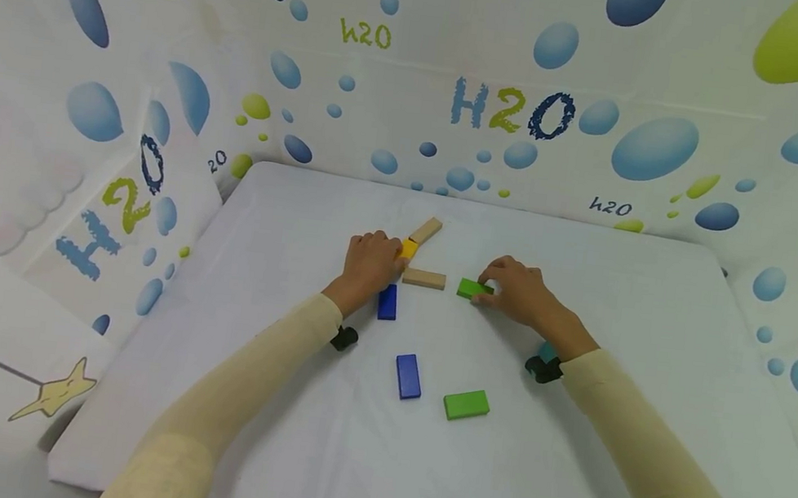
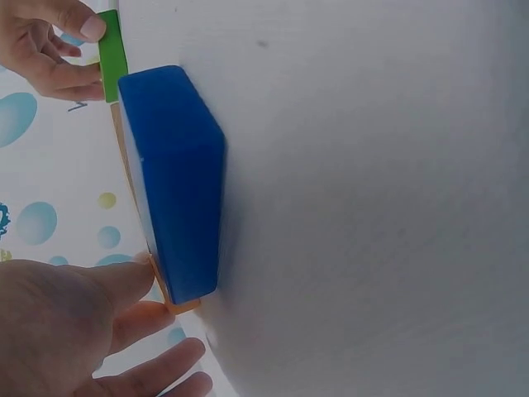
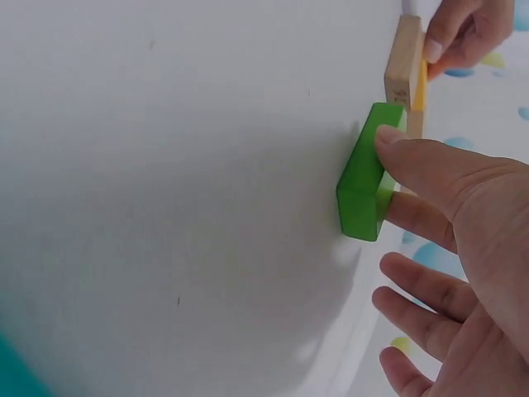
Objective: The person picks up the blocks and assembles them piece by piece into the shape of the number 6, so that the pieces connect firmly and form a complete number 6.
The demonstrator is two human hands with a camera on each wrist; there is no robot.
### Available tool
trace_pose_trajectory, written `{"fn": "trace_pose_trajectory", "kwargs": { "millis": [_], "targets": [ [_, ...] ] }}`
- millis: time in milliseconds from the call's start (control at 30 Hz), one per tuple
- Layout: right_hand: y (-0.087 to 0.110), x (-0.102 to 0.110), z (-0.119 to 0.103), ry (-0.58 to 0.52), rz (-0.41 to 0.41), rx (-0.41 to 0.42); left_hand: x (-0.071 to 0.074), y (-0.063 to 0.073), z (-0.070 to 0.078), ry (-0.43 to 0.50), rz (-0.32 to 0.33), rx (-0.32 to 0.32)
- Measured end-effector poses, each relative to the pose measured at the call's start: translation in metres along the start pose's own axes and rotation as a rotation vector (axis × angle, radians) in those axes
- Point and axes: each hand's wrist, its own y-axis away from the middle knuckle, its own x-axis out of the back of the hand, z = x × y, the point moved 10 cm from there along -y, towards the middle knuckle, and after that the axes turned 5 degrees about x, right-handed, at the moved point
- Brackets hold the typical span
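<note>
My left hand [image 1: 371, 261] pinches a yellow-orange block [image 1: 409, 248] between thumb and fingers; part of the block is hidden behind the fingers. One end of this block meets a plain wooden block [image 1: 426, 230] slanting away to the upper right. Just right of that hand, a second wooden block [image 1: 424, 279] lies crosswise. A dark blue block [image 1: 388, 303] sits below the hand and looms large in the left wrist view. With thumb and index finger, my right hand [image 1: 516, 289] holds a green block [image 3: 372, 174] by its long sides, slightly right of the crosswise wooden block.
Nearer on the white-covered table [image 1: 315, 469] lie another blue block [image 1: 408, 377] and another green block [image 1: 467, 405]. A teal block [image 1: 547, 351] is partly hidden beneath the right wrist, beside its black camera [image 1: 543, 370]. A printed wall [image 1: 413, 127] rises behind the table.
</note>
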Motion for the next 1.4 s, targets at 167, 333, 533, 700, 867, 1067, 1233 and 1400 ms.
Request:
{"fn": "trace_pose_trajectory", "kwargs": {
  "millis": [167,333,533,700,867,1067,1233,1400],
  "targets": [
    [-0.004,-0.002,-0.006,0.003,0.008,0.009,0.001,0.001,-0.001,0.012,0.009,-0.002],
    [-0.006,-0.002,-0.009,0.015,0.017,0.021,0.001,0.002,0.000,0.024,0.014,-0.008],
    [-0.008,-0.002,-0.014,0.012,0.027,0.035,0.001,0.002,0.000,0.024,0.016,-0.005],
    [-0.011,-0.002,-0.017,0.020,0.027,0.045,0.000,0.001,-0.001,0.023,0.011,-0.004],
    [-0.012,-0.002,-0.017,0.020,0.022,0.044,-0.001,0.000,-0.001,0.019,0.003,-0.002],
    [-0.012,-0.003,-0.018,0.008,0.027,0.057,-0.001,0.000,-0.001,0.019,0.002,0.000],
    [-0.013,-0.003,-0.019,0.012,0.029,0.064,-0.001,0.000,-0.002,0.019,0.008,0.000],
    [-0.013,-0.003,-0.017,0.009,0.023,0.050,-0.001,0.000,-0.001,0.012,0.011,-0.004]
  ]
}}
